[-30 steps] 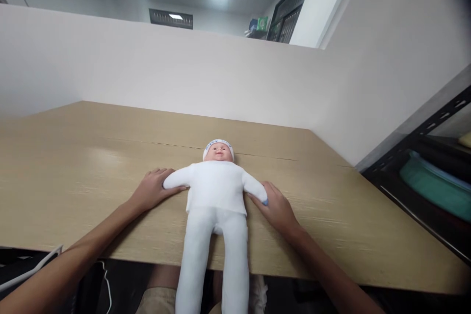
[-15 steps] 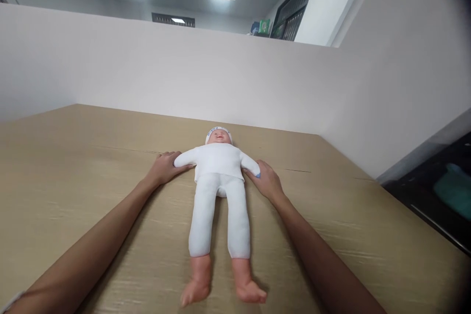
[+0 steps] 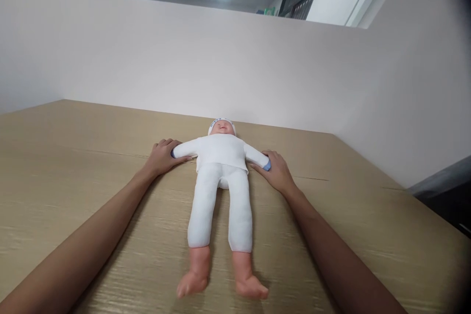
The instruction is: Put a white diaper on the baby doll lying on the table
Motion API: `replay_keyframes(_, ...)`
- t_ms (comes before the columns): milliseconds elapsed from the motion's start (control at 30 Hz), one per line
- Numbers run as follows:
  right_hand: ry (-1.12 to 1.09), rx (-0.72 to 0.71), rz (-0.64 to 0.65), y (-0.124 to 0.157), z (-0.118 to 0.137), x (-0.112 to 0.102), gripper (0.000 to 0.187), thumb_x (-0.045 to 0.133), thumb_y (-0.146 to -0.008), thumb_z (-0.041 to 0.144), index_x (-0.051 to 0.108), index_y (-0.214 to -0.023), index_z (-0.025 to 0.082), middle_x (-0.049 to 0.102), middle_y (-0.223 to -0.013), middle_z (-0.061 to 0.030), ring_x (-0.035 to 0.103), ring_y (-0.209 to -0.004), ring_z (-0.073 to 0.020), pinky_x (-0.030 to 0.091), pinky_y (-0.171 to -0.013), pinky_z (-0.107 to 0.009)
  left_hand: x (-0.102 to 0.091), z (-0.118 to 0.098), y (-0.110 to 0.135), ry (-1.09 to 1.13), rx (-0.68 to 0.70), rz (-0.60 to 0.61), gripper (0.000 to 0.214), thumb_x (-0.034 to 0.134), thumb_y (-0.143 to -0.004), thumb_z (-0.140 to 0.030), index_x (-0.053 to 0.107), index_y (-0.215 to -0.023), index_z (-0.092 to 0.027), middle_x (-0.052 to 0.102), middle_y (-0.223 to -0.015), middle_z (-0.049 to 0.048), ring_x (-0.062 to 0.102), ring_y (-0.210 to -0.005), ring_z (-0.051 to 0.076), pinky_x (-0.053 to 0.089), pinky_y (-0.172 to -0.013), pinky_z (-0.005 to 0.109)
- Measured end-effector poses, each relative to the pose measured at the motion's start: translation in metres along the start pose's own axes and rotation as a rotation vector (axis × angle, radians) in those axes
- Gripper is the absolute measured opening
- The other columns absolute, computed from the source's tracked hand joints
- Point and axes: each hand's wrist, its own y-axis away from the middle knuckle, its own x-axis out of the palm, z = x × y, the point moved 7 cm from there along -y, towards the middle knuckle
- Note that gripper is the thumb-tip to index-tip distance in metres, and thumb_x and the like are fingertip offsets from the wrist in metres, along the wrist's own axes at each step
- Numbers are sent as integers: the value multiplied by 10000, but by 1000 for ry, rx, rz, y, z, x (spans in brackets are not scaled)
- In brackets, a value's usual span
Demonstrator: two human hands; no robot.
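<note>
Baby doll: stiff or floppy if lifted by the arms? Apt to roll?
Baby doll probably won't roll: it's face up, arms spread, on the wooden table. Its bare feet look smooth and moulded, so likely stiff. The sleeves, in the left hand and right hand, look like soft cloth; they may bunch.

Blue lettering along front of white cap on doll; too small, blurred to read.
</note>
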Motion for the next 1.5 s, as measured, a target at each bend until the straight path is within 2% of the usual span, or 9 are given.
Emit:
replay_keyframes(167,-96,-43,91,2,-15,3,570,649,-979,717,666,-1290,240,750,-1225,-114,662,-1094,-347,502,-985,-455,-7,13,-2,135,98,2,746,727,-824,-854,739,-1256,-246,781,-1214,114,661,-1131,358,473,-994,450)
replay_keyframes(433,-117,-28,89,1,-17,5,610,606,-989,712,654,-1353,225,740,-1254,-150,638,-1144,-379,470,-1047,-517,0,28,-2,107,-43,48,747,733,-818,-835,739,-1352,-312,784,-1275,96,598,-1214,404,398,-1088,521)
replay_keyframes(600,-186,-26,63,3,-14,-3,573,596,-1006,670,652,-1373,234,725,-1344,-139,637,-1228,-354,466,-1124,-510,-11,23,2,277,-75,12,724,770,-816,-785,726,-1364,-315,754,-1348,74,585,-1248,344,420,-1126,494)
replay_keyframes(767,-287,37,2,3,-21,-10,509,397,-1110,592,685,-1329,234,734,-1347,-144,665,-1219,-321,528,-1068,-489,-23,28,4,539,-196,-66,636,732,-874,-740,757,-1260,-236,758,-1310,92,651,-1065,263,532,-968,402)
replay_keyframes(967,-333,46,49,0,-25,0,470,472,-1084,602,724,-1229,233,789,-1190,-106,718,-1003,-287,584,-913,-428,-16,27,6,562,-235,33,581,726,-882,-749,817,-1106,-221,798,-1047,64,639,-821,203,510,-751,336)
replay_keyframes(1100,-272,50,27,-1,-24,-1,493,465,-1077,613,739,-1235,235,790,-1235,-123,695,-1083,-312,544,-1018,-469,-17,27,7,544,-243,25,593,722,-873,-759,825,-1090,-218,805,-1016,66,654,-842,219,515,-760,336)
replay_keyframes(1233,-179,111,-69,11,-17,-12,548,425,-1080,596,702,-1344,203,748,-1341,-175,646,-1226,-347,459,-1145,-542,-22,22,16,536,-241,-16,654,664,-885,-769,821,-1151,-193,821,-1081,100,680,-855,236,554,-814,366)
replay_keyframes(1333,-138,182,-187,31,-5,-28,600,338,-1097,575,629,-1441,178,695,-1418,-210,594,-1313,-363,410,-1189,-594,-32,19,33,526,-283,-103,713,610,-899,-735,767,-1281,-154,797,-1245,160,699,-940,261,579,-920,423)
replay_keyframes(1500,-168,230,-322,82,51,-70,583,282,-1117,569,611,-1408,186,689,-1399,-213,586,-1336,-344,415,-1205,-608,-56,3,80,519,-425,-218,649,575,-931,-630,695,-1334,-136,725,-1369,215,703,-1091,304,591,-987,477)
